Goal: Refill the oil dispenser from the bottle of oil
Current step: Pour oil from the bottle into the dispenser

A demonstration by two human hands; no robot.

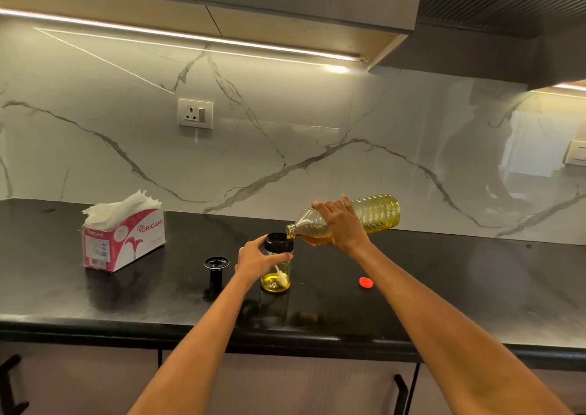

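the left hand (258, 260), low in the centre of the frame, is gripping the glass oil dispenser (276, 264) on the black counter (444, 287) while the right hand (341, 224), fingers wrapped round the tilted oil bottle (374, 213), is pouring, and the next move is probably levelling the bottle before overfilling.

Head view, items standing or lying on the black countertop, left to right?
Pink-and-white tissue box → black dispenser lid → clear glass oil dispenser held by the left hand → small red bottle cap.
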